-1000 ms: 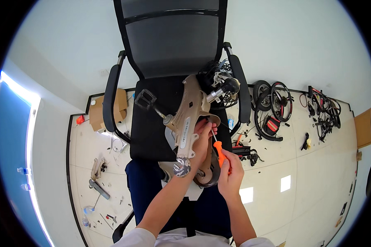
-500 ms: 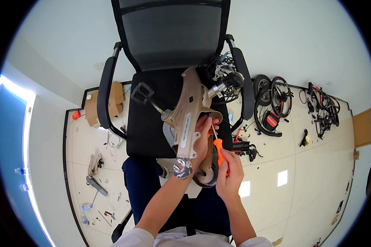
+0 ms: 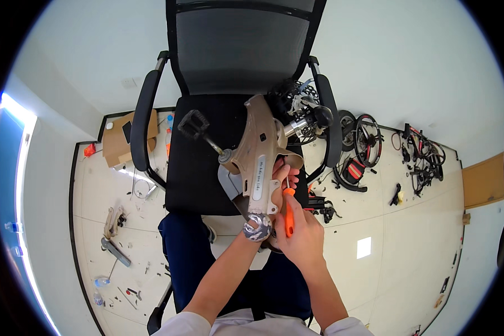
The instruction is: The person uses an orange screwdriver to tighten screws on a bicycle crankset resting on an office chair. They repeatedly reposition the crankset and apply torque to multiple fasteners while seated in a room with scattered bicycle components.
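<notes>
In the head view, the right hand (image 3: 303, 232) has its grip closed around the orange handle of a screwdriver (image 3: 289, 215), its shaft pointing away from the person toward the flared opening of a tan frame (image 3: 252, 148). This frame lies over the black chair seat (image 3: 199, 173), left of that grip and just beyond it. The left hand (image 3: 284, 172) reaches behind the frame, fingertips near the shaft; whether its grip grasps anything, I cannot tell.

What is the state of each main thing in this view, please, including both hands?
Right hand: closed around the orange screwdriver.
Orange screwdriver: held, its shaft toward the opening in the beige frame.
Left hand: partly hidden behind the frame; its grip is unclear.
Beige frame: over the black chair, scuffed at its near end.
Pedal: attached to its crank.
Black chair: upright.
</notes>
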Demonstrator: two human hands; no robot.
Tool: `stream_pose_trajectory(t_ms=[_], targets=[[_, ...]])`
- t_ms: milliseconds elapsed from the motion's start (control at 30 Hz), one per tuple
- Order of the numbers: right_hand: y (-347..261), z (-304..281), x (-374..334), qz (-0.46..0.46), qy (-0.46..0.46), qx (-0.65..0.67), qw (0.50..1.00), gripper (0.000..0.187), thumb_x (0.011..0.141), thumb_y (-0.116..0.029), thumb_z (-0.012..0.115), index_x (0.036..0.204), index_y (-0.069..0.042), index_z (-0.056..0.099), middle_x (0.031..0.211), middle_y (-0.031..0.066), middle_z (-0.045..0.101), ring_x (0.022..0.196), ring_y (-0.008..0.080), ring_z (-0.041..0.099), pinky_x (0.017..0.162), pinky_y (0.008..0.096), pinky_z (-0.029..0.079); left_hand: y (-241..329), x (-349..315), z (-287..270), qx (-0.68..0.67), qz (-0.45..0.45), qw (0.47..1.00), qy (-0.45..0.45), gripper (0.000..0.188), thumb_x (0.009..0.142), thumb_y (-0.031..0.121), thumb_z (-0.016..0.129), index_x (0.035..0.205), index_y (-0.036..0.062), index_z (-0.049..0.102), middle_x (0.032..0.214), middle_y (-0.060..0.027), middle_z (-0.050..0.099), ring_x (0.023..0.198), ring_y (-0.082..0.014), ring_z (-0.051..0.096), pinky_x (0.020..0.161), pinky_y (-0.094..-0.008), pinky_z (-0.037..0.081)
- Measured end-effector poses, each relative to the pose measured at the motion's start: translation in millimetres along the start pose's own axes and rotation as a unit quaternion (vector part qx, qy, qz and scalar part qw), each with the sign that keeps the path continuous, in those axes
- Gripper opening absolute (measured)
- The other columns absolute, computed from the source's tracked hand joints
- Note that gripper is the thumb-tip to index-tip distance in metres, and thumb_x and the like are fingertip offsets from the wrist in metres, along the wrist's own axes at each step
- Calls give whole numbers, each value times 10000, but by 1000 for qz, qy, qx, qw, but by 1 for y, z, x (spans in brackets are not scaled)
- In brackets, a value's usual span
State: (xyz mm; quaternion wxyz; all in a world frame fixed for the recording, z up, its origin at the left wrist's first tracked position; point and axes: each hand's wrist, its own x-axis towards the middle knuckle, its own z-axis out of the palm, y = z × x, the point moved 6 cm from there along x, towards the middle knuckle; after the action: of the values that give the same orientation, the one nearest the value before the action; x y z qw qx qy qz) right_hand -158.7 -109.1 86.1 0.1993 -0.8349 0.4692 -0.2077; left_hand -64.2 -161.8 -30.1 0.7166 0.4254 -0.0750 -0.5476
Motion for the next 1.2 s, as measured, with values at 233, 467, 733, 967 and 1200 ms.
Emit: stream_pose_trajectory(t_ms=[233, 467, 733, 967, 1200], targets=[[-8, -1, 2, -81, -21, -52, 995, 407, 852, -119, 647, 1235, -7, 567, 860, 174, 614, 670, 341, 637, 591, 399, 523, -4, 1, -1, -52, -1, 999, 9, 256, 927, 235, 665, 1070, 26, 629, 795, -61, 644, 698, -141, 601, 632, -256, 486], [1, -11, 8, -254, -120, -316, 906, 413, 782, -92, 639, 1191, -37, 619, 772, 85, 505, 618, 210, 576, 538, 339, 484, -2, 1, -1, -83, -26, 996, -34, 253, 888, 208, 722, 1008, 14, 612, 806, -68, 648, 692, -129, 607, 616, -239, 476], [-9, -16, 5, -126, -143, -184, 964, 486, 844, -199, 681, 1288, -73, 525, 923, 151, 586, 743, 318, 630, 642, 384, 518, -13, 6, -6, -81, -50, 994, -51, 317, 863, 207, 750, 1044, -3, 595, 863, -94, 666, 751, -173, 653, 688, -271, 545], [9, -25, -12, -65, 21, 1, 998, 505, 833, -174, 722, 1269, -23, 518, 1014, 192, 636, 755, 338, 649, 656, 380, 520, -16, 1, 5, -227, -57, 967, -102, 254, 943, 101, 621, 1140, -46, 555, 1062, -161, 657, 943, -236, 668, 877, -325, 559], [16, -29, -19, -30, 38, 1, 999, 418, 824, -92, 712, 1210, -18, 570, 1020, 173, 616, 806, 329, 636, 676, 358, 513, -17, 1, 8, -267, -61, 952, -133, 227, 961, 85, 580, 1142, -52, 562, 1118, -162, 638, 1009, -234, 652, 938, -335, 539]])
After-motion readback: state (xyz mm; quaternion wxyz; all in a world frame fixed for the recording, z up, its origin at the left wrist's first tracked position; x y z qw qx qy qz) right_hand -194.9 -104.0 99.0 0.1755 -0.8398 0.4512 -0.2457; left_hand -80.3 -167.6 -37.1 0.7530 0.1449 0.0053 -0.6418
